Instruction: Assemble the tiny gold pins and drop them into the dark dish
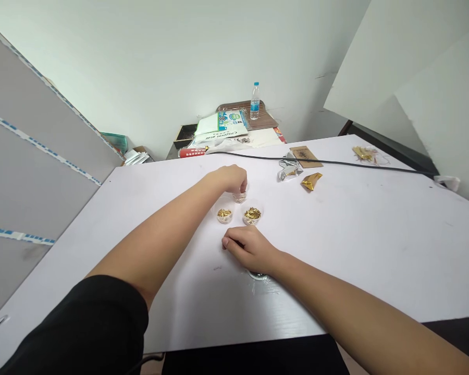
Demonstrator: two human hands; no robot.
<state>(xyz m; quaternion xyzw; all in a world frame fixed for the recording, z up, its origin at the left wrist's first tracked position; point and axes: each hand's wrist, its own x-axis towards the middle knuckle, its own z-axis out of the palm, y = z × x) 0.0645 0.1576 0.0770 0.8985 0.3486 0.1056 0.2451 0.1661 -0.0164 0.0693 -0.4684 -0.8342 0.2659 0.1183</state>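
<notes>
Head view: what's nearest?
– The right hand [250, 246], fingers curled in; I can't tell whether they hold anything. Beyond, two clear, round cups [251, 221] of shiny gold bits [252, 213].
– Left hand [234, 179]?
– Fingers bunched at the far cup [239, 198], their grip hidden.
– How will that handle?
– Light, thin plastic, I'd guess, easily tipped: hold the rim. Bits look hard, slippery.
– Farther?
– A creased, glossy gold pouch [311, 182].

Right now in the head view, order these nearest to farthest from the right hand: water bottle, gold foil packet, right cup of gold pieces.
1. Right cup: just beyond the right hand.
2. Gold foil packet: farther out, to the right.
3. Water bottle: far back.
</notes>
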